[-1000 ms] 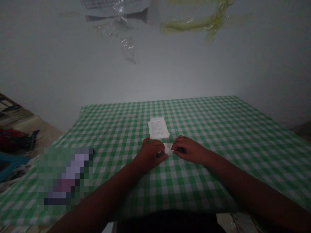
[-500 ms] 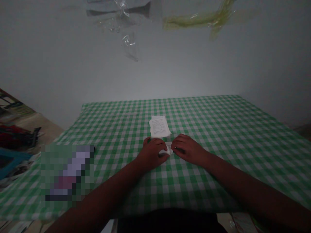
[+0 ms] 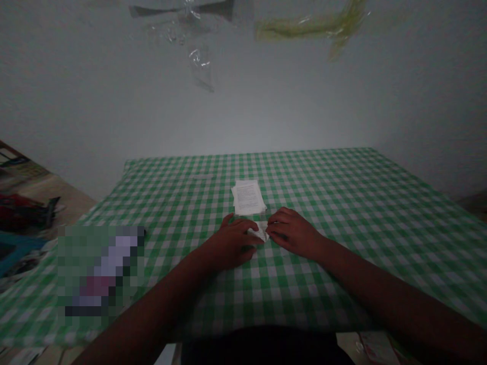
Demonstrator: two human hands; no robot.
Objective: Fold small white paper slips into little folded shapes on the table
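Note:
A small piece of printed paper [image 3: 262,230] lies on the checked cloth between my hands, partly covered by them. My left hand [image 3: 234,242] rests at its left side with thumb and fingers spread, the fingertips over the paper's edge. At the paper's right edge, my right hand [image 3: 291,230] has its fingers bent together and pinches it. Just beyond the hands is a stack of printed paper sheets [image 3: 249,197], its edges slightly uneven.
A green and white checked tablecloth [image 3: 323,187] covers the table. To the left lies a blurred, phone-like object [image 3: 108,268]. A white wall [image 3: 243,111] with strips of tape [image 3: 300,31] stands behind. Blue and red items [image 3: 21,248] sit beyond the left edge.
My left hand has shifted slightly left, its thumb and fingers spreading, so more of the small paper shows. My right hand stays at the paper's right edge. The view has moved slightly.

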